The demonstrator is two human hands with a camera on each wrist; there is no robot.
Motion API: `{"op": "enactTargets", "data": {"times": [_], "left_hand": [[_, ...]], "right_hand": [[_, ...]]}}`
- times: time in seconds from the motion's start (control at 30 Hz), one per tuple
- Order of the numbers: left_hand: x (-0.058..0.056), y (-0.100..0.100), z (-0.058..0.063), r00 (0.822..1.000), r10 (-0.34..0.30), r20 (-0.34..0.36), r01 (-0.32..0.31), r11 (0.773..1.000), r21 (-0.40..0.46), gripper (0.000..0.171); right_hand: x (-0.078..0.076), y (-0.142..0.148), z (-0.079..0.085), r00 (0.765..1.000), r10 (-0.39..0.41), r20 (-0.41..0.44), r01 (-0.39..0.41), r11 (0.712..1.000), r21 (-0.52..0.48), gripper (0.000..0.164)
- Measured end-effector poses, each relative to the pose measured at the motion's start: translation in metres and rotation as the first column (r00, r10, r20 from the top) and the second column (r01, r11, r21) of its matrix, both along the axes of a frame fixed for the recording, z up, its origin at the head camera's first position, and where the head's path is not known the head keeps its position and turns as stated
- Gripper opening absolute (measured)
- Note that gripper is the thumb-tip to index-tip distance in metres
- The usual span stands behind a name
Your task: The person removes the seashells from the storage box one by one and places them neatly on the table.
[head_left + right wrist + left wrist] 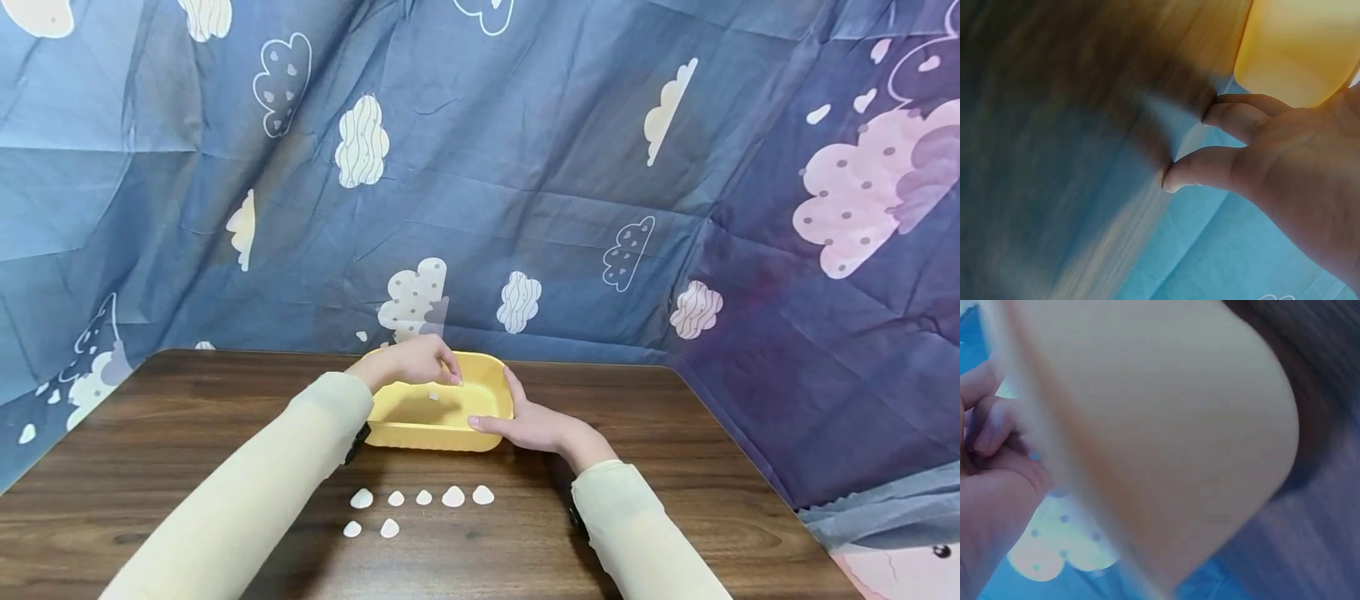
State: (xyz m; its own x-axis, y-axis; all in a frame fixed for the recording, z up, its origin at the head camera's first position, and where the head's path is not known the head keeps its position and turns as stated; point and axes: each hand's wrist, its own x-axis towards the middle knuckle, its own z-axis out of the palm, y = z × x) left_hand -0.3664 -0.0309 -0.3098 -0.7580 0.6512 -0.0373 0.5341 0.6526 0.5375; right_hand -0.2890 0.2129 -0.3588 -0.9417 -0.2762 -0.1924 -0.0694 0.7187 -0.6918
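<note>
A yellow plastic basin (427, 437) stands near the far edge of the table. My right hand (534, 423) grips its right end, thumb over the front rim and fingers along the outside of the wall; in the right wrist view, fingertips touch the tabletop beside it. My left hand (420, 360) hangs over the basin with bent fingers pointing down inside. The basin wall partly hides these fingers in the left wrist view, and I cannot tell whether they hold anything. A small white shell (433, 397) shows inside the basin, left of the fingertips.
Several white shells lie on the table in front of the basin, a longer row with one large shell (453, 497) and a shorter row with another shell (389, 528) nearer me. A blue cloud-print curtain (465, 208) hangs behind the dark wooden table (675, 467).
</note>
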Motion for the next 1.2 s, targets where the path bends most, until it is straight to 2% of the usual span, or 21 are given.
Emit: {"op": "enactTargets", "data": {"times": [0.17, 0.3, 0.37, 0.6, 0.77, 0.97, 1.1, 1.2], "left_hand": [[0.015, -0.008, 0.014, 0.998, -0.068, -0.011, 0.067, 0.997, -0.031, 0.016], [0.029, -0.016, 0.017, 0.993, -0.12, 0.007, 0.12, 0.993, -0.022, 0.017], [0.036, -0.021, 0.018, 0.992, -0.127, 0.024, 0.127, 0.992, -0.002, 0.017], [0.064, -0.039, 0.015, 0.993, -0.102, 0.068, 0.096, 0.992, 0.088, 0.015], [0.077, -0.048, 0.01, 0.99, -0.111, 0.083, 0.099, 0.986, 0.135, 0.014], [0.095, -0.053, 0.002, 0.99, -0.044, 0.131, 0.021, 0.985, 0.17, 0.01], [0.11, -0.054, -0.004, 0.975, -0.01, 0.222, -0.041, 0.974, 0.222, 0.009], [0.121, -0.055, -0.01, 0.955, 0.001, 0.296, -0.077, 0.967, 0.245, 0.01]], "right_hand": [[0.0, 0.0, 0.0, 1.0, -0.004, 0.004, 0.004, 1.0, 0.009, 0.127], [0.0, 0.0, 0.0, 1.0, -0.011, 0.017, 0.011, 1.0, 0.017, 0.129], [0.0, 0.0, 0.0, 1.0, -0.013, 0.02, 0.013, 1.0, 0.017, 0.129], [-0.001, -0.001, -0.001, 1.0, -0.003, 0.016, 0.003, 1.0, 0.009, 0.129], [-0.002, -0.001, 0.002, 1.0, 0.013, 0.018, -0.013, 1.0, -0.019, 0.128], [0.0, -0.003, 0.001, 1.0, 0.009, 0.021, -0.008, 1.0, -0.013, 0.128], [0.001, -0.003, 0.0, 1.0, 0.005, 0.02, -0.004, 1.0, -0.014, 0.128], [0.0, -0.002, 0.001, 1.0, 0.008, 0.008, -0.007, 1.0, -0.014, 0.127]]}}
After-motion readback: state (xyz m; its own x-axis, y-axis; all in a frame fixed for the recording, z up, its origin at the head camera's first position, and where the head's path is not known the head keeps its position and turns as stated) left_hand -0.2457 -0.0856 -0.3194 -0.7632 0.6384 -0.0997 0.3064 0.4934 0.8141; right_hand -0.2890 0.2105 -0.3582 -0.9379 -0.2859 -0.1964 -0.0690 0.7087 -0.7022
